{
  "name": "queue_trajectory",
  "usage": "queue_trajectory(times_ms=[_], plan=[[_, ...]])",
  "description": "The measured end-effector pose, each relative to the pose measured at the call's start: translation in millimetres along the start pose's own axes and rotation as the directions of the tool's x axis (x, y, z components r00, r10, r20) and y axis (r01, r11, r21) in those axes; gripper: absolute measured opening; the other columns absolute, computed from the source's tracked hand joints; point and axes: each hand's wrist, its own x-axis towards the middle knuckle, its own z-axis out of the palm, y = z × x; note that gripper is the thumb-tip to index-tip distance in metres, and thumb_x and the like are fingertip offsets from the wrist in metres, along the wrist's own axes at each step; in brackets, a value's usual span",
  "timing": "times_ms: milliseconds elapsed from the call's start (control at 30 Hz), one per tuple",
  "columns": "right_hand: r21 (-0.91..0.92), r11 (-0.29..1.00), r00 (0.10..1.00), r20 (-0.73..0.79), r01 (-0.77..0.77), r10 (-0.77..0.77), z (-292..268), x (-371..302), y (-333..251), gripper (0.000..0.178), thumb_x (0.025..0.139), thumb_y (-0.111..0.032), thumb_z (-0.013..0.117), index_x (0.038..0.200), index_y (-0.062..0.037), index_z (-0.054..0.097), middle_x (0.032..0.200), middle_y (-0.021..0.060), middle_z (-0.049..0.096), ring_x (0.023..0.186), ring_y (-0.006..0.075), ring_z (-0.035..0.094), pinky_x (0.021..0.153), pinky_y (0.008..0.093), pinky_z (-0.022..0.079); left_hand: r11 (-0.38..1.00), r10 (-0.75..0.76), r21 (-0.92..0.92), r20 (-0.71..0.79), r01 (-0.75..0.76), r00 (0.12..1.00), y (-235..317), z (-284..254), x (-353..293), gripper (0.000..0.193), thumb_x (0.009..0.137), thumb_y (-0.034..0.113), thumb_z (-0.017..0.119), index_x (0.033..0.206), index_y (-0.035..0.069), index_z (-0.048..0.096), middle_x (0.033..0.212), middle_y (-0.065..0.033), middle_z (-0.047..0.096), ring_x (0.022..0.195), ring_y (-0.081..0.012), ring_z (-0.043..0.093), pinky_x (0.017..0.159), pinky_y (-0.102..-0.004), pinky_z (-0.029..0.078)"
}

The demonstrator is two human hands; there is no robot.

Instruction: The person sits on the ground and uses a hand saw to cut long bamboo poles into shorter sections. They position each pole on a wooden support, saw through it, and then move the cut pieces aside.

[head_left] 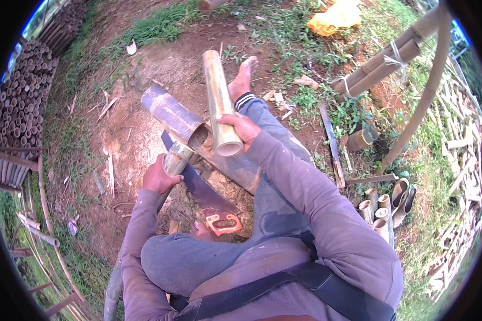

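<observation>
My right hand is wrapped round a short bamboo tube, its hollow end facing me. Below and to the left, my left hand grips a long bamboo pole near its end. That pole seems to run back beneath my left arm to the lower left. A handsaw with an orange handle lies between my legs, its blade passing beside the pole's end. Just beyond lies a thick, weathered hollow piece, its open end toward the saw.
Stacked bamboo tubes fill the far left. Short bamboo pieces stand at right, near a long flat blade-like strip. String-tied bamboo poles slant at upper right. A yellow-orange plastic bag lies on grass. Bamboo scraps cover the right edge.
</observation>
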Motion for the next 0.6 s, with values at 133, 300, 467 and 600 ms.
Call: queue_trajectory(times_ms=[133,300,467,600], plan=[[-0.47,0.837,0.957,0.204,0.281,-0.207,5,-113,-2,0.101,0.077,-0.027,0.09,0.158,0.0008,0.037,0.137,0.0147,0.061,0.127,0.0227,0.058,0.11,0.0369,0.045,0.986,0.116,-0.11,-0.111,-0.128,0.987,-23,15,5,0.096,0.066,0.039,0.093,0.141,0.004,0.046,0.121,-0.0295,0.071,0.112,-0.045,0.071,0.098,-0.0498,0.057],[-0.921,-0.159,0.887,0.387,0.356,-0.253,-6,-255,-24,0.109,0.076,-0.03,0.085,0.166,-0.0108,0.026,0.126,0.0241,0.062,0.115,0.0394,0.067,0.099,0.0464,0.054,0.973,0.212,-0.063,-0.157,-0.224,0.965,-38,28,-3,0.097,0.069,0.036,0.093,0.146,0.002,0.045,0.127,-0.0271,0.068,0.116,-0.0425,0.069,0.1,-0.0498,0.054],[-0.501,-0.864,0.616,0.696,0.046,-0.37,-27,-407,-80,0.085,0.09,-0.028,0.072,0.166,-0.032,0.033,0.111,0.016,0.065,0.1,0.0307,0.073,0.086,0.0447,0.06,0.959,0.235,0.216,-0.244,-0.184,0.941,-25,34,15,0.099,0.071,0.043,0.093,0.147,0.0,0.044,0.123,-0.0248,0.069,0.108,-0.0451,0.069,0.097,-0.0517,0.055],[-0.285,-0.709,0.271,0.782,-0.646,-0.561,-52,-652,-208,0.081,0.084,-0.027,0.084,0.158,-0.0274,0.05,0.113,0.0159,0.072,0.104,0.0341,0.074,0.085,0.0432,0.063,0.946,0.203,0.307,-0.321,-0.101,0.925,-13,10,-7,0.098,0.073,0.042,0.093,0.147,0.0,0.045,0.123,-0.0242,0.069,0.108,-0.0442,0.069,0.097,-0.0512,0.055]])
